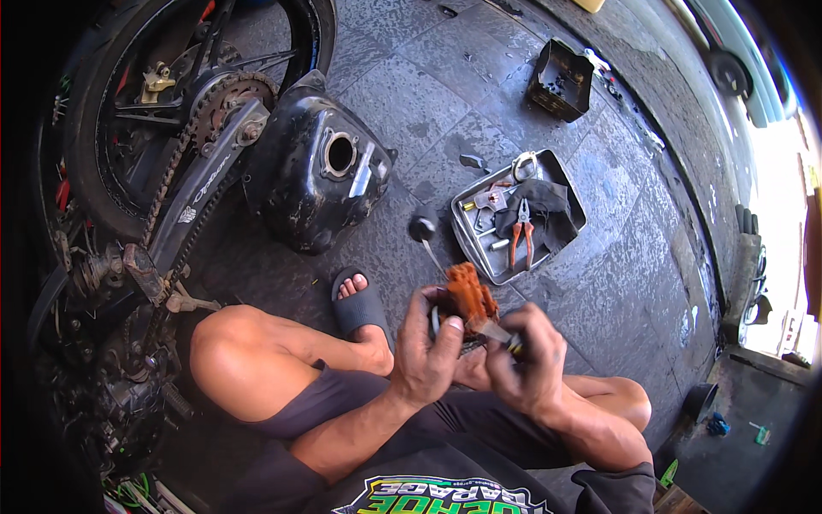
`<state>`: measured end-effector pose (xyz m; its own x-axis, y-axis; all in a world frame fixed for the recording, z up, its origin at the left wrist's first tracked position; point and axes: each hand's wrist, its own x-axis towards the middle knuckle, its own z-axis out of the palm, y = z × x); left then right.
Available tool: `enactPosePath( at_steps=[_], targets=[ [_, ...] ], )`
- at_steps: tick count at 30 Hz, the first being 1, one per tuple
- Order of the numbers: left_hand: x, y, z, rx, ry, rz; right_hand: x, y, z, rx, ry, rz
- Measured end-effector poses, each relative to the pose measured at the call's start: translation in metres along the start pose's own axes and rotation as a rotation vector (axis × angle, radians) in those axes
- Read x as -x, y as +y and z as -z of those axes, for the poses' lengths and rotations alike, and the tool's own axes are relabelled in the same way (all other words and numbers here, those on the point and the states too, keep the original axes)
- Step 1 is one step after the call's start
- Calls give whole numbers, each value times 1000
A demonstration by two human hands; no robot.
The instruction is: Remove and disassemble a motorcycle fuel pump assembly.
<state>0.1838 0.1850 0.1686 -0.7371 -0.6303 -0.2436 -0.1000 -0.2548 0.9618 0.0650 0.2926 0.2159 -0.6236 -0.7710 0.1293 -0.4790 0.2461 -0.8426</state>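
Note:
Above my lap, my left hand [425,347] grips a rust-orange fuel pump unit [467,291]. A thin wire arm runs from the unit toward a round black float [422,228]. My right hand [533,355] is closed round a small tool [494,332] whose pale flat tip touches or nearly touches the pump's lower right side. Motion blurs that hand, and its fingers hide most of the tool, so its exact kind cannot be made out. Ahead on the left lies a black fuel tank [295,201] with a round opening in its surface.
A shallow tray [460,231] beyond my hands holds orange-handled pliers [522,233], a dark cloth [548,206] and small parts. Farther off stands a grimy open box [561,81]. At left are a motorcycle wheel [86,171], chain and swingarm [201,193]. My sandalled foot [360,313] rests near the tank.

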Motion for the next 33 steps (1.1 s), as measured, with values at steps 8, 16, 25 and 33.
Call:
enactPosePath(
  at_steps=[8,16,25,33],
  targets=[
    [-4,8,9,492,-1,97,9,6,-4,-426,57,-234],
    [-10,12,13,798,-2,227,18,-9,-10,-748,125,-611],
    [-9,11,6,888,58,274,42,9,-10,-429,10,-334],
    [-11,20,8,658,41,167,16,-15,11,-559,53,-499]
  ],
)
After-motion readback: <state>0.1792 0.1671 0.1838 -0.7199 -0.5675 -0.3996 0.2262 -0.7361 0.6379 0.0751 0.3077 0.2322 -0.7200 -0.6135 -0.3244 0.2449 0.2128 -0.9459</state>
